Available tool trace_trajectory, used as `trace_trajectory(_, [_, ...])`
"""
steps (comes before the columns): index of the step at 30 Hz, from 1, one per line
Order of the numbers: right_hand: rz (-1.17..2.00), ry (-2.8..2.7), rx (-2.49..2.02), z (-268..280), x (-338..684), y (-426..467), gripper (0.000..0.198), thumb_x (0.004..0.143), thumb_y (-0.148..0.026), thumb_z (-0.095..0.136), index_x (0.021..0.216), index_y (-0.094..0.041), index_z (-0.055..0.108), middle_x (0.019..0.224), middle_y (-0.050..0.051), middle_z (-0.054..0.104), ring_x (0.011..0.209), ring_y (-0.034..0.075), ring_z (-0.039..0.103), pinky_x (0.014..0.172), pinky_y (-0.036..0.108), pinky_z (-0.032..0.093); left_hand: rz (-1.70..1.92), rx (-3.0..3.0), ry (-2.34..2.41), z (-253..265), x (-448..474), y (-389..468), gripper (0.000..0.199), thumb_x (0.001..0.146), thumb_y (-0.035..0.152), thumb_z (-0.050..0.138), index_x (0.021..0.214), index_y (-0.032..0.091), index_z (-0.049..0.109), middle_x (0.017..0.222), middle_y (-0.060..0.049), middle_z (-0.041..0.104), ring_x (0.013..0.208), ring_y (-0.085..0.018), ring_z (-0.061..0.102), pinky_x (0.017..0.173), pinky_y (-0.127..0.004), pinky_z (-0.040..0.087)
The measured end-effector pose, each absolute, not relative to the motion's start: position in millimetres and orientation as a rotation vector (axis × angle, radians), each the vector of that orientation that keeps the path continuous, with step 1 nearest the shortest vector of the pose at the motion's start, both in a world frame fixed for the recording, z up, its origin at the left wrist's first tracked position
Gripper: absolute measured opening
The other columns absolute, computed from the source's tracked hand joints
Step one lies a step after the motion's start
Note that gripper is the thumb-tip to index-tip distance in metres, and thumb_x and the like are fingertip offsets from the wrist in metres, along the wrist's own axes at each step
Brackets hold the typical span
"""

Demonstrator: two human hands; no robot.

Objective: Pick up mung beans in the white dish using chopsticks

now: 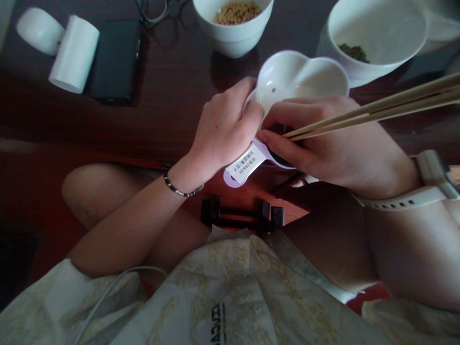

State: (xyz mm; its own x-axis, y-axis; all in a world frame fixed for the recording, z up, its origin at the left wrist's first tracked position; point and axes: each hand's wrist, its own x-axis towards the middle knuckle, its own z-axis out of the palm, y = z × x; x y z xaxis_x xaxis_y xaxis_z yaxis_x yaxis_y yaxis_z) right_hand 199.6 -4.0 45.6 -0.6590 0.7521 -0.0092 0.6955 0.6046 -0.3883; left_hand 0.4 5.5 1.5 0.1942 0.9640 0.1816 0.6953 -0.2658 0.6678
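Note:
My left hand [224, 129] grips the near rim of a pale lilac, cloud-shaped dish [302, 76] at the table's front edge. A white label with printed text [246, 164] hangs from the dish below my fingers. My right hand [323, 143] holds a pair of wooden chopsticks [377, 108] that point right, and its fingertips also rest on the dish's near edge. The dish looks almost bare inside, with one small speck.
A white bowl of yellow beans [233, 21] stands behind the dish, and a white bowl with some green bits [373, 33] at the right. A black phone [115, 57] and a white cylindrical object [74, 52] lie at the left. A dark small stand [242, 213] sits near my lap.

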Motion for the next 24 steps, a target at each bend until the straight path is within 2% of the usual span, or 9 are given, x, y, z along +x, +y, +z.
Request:
trace_trajectory(4, [0.561,-2.683,-1.235,48.0,197.9,-4.3,0.036,0.109,-0.05,0.043,0.095,-0.024,0.064,0.091,0.012,0.067,0.078,0.027,0.056,0.069,0.04,0.031,0.815,2.035,1.539,2.5,1.2,5.6,0.025,0.099,0.037,0.042,0.081,0.028,0.057,0.089,-0.008,0.073,0.088,-0.03,0.069,0.074,-0.045,0.043])
trace_trajectory(11, [0.53,-2.693,-1.219,48.2,198.4,-3.8,0.036,0.109,-0.052,0.043,0.092,-0.024,0.06,0.082,0.009,0.061,0.067,0.021,0.043,0.068,0.04,0.026,0.842,2.05,1.511,2.7,2.8,6.5,0.02,0.096,0.027,0.043,0.081,0.024,0.055,0.085,-0.008,0.068,0.092,-0.03,0.071,0.075,-0.042,0.042])
trace_trajectory(16, [0.529,-2.71,-1.24,48.2,198.6,-4.4,0.035,0.109,-0.051,0.041,0.093,-0.027,0.062,0.088,0.009,0.065,0.071,0.024,0.05,0.067,0.041,0.028,0.828,2.046,1.518,3.6,1.9,6.0,0.02,0.097,0.031,0.042,0.081,0.025,0.053,0.086,-0.008,0.067,0.091,-0.03,0.069,0.075,-0.043,0.041])
trace_trajectory(24, [0.548,-2.668,-1.2,41.5,199.8,-3.5,0.038,0.11,-0.052,0.045,0.103,-0.023,0.068,0.096,0.011,0.071,0.08,0.024,0.059,0.068,0.038,0.033,0.822,2.037,1.542,1.5,-0.3,4.8,0.021,0.098,0.035,0.044,0.08,0.029,0.051,0.083,-0.007,0.068,0.08,-0.028,0.063,0.07,-0.042,0.033])
